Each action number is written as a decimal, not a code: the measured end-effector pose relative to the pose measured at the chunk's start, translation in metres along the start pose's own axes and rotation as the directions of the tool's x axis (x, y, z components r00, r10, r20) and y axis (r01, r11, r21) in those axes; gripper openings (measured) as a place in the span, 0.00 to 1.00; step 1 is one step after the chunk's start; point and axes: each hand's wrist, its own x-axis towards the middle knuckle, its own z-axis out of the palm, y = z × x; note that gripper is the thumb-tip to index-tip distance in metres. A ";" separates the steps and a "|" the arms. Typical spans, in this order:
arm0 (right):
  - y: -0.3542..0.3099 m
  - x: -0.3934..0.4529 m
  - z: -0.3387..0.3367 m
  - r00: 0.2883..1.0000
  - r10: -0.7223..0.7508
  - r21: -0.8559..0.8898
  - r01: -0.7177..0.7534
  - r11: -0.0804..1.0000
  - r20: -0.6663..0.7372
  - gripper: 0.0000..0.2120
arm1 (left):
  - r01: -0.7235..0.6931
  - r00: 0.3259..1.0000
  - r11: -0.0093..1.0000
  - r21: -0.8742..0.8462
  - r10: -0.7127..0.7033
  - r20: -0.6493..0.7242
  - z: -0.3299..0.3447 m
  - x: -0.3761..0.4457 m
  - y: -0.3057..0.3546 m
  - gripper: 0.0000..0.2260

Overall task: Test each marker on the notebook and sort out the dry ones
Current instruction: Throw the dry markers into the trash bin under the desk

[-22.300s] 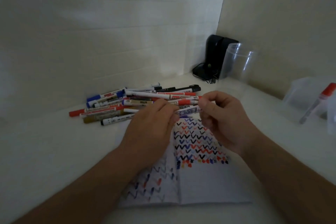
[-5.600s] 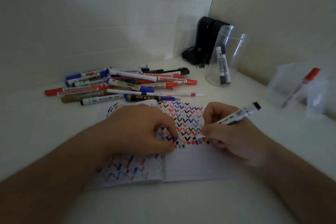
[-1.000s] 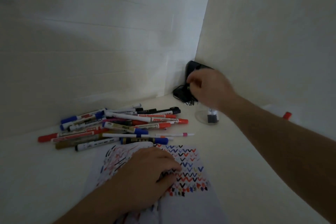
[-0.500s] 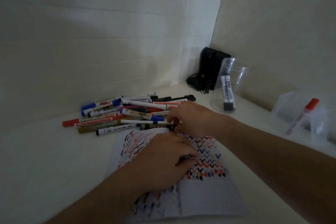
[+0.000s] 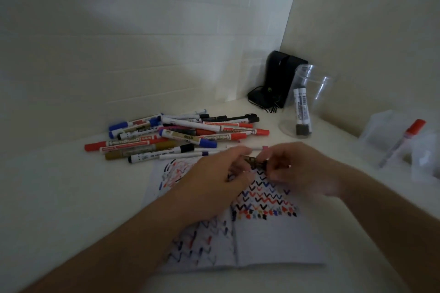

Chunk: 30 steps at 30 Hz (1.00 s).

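Observation:
An open notebook (image 5: 273, 242) lies in front of me, its pages covered with red, blue and black zigzag marks. Above its top edge my left hand (image 5: 214, 181) and my right hand (image 5: 302, 169) both grip a dark marker (image 5: 253, 162), one at each end. Most of that marker is hidden by my fingers. A pile of markers (image 5: 176, 135) with red, blue, black and gold caps lies behind the notebook on the white table.
A clear plastic cup (image 5: 307, 100) at the back right holds one black-capped marker (image 5: 302, 112) upright. A black device (image 5: 277, 78) with a cable stands in the corner. Clear plastic containers (image 5: 392, 133) at the far right hold a red-capped marker (image 5: 404, 143).
My right hand has come back from the cup to the pile and lifted a dark marker. My left hand has risen off the notebook and taken hold of the marker's other end.

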 end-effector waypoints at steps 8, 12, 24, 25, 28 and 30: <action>0.000 0.020 0.008 0.982 0.086 -0.408 -0.148 0.901 -0.166 0.17 | -0.018 1.000 0.989 0.149 0.017 0.012 0.001 0.000 0.000 0.07; -0.009 0.018 0.007 0.973 0.134 -0.642 -0.226 0.732 -0.190 0.12 | -0.016 0.999 0.986 0.167 0.011 0.035 0.001 -0.001 -0.001 0.08; -0.008 -0.013 0.061 0.966 -0.104 0.764 0.250 0.594 -0.236 0.15 | -0.162 0.986 0.941 0.298 0.168 0.005 0.010 -0.007 0.009 0.10; -0.008 -0.012 0.063 0.960 -0.100 0.766 0.268 0.584 -0.260 0.15 | -0.155 0.987 0.938 0.311 0.163 -0.001 0.012 -0.007 0.009 0.08; -0.012 -0.012 0.066 0.945 -0.097 0.733 0.305 0.608 -0.313 0.16 | -0.151 0.988 0.941 0.303 0.151 0.022 0.015 -0.012 0.010 0.03; -0.015 -0.014 0.065 0.951 -0.107 0.758 0.298 0.580 -0.291 0.15 | -0.183 0.983 0.936 0.300 0.179 0.044 0.013 -0.015 0.016 0.05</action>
